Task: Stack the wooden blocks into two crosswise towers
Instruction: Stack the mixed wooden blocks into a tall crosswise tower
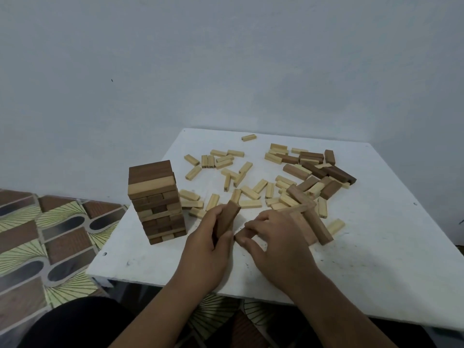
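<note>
Gripping brown block (227, 219), left hand (208, 243); right hand (273, 243) pinches another block (242, 237); lay both flush, square, starting tower two beside tower (155, 200).

A finished tower (157, 202) of pale and dark wooden blocks stands upright near the left edge of the white surface (376, 259), its layers laid crosswise. Loose pale blocks (226, 172) lie scattered flat behind it, and a jumbled pile of dark and pale blocks (311, 177) lies to the right. One brown block (227, 218) stands tilted, held off the surface.
</note>
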The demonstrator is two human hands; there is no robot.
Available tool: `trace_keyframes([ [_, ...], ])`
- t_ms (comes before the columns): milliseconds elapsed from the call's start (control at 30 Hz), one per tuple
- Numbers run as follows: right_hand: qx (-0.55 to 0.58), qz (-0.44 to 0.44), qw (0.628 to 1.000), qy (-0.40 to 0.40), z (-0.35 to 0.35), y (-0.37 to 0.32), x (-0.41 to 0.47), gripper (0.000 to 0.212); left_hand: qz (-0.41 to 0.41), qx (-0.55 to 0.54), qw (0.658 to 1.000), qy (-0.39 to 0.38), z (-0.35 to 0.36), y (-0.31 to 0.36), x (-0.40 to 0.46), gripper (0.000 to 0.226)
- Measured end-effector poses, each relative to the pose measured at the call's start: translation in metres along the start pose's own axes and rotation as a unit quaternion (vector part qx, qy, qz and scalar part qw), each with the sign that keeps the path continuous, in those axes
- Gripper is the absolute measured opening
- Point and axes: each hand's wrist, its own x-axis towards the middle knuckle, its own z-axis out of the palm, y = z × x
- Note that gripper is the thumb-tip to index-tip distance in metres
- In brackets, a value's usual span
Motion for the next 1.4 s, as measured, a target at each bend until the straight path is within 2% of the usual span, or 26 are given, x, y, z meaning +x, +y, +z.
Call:
trace_keyframes([
  [167, 0.076, -0.038, 0.990, -0.115, -0.014, 0.002, 0.004, 0.010, 0.053, 0.076, 0.996, 0.015, -0.004, 0.004, -0.003, 0.050],
  [200, 0.096, -0.042, 0.986, -0.127, -0.017, 0.002, 0.002, 0.014, 0.070, 0.095, 0.993, 0.017, -0.004, 0.005, -0.003, 0.051],
  [333, 0.118, -0.021, 0.985, -0.125, -0.021, 0.009, -0.001, 0.038, 0.084, 0.120, 0.989, 0.029, -0.002, 0.005, -0.003, 0.054],
  [533, 0.126, -0.017, 0.985, -0.119, -0.025, 0.011, 0.000, 0.047, 0.085, 0.126, 0.987, 0.052, 0.002, 0.005, -0.004, 0.048],
  [633, 0.120, -0.025, 0.986, -0.113, -0.025, 0.010, 0.001, 0.044, 0.049, 0.134, 0.988, 0.052, -0.001, 0.007, -0.004, 0.038],
  [700, 0.114, -0.037, 0.986, -0.114, -0.022, 0.007, 0.001, 0.040, 0.028, 0.120, 0.991, 0.047, -0.003, 0.009, -0.005, 0.036],
  [1033, 0.049, -0.033, 0.991, -0.123, -0.013, 0.001, 0.004, 0.052, -0.023, 0.070, 0.996, 0.052, -0.008, 0.011, -0.005, 0.029],
  [1133, 0.046, -0.051, 0.989, -0.132, -0.012, 0.002, 0.004, 0.053, -0.053, -0.025, 0.998, 0.038, -0.007, 0.011, -0.004, 0.027],
  [1267, 0.060, -0.031, 0.986, -0.152, -0.020, 0.007, 0.002, 0.059, -0.107, -0.129, 0.986, 0.026, -0.008, 0.014, -0.004, 0.029],
  [1333, 0.052, -0.028, 0.985, -0.164, -0.022, 0.006, 0.003, 0.066, -0.092, -0.077, 0.992, 0.028, -0.009, 0.014, -0.004, 0.026],
  [1400, 0.048, -0.023, 0.986, -0.161, -0.023, 0.002, 0.004, 0.062, -0.032, 0.045, 0.997, 0.046, -0.010, 0.012, -0.004, 0.022],
])
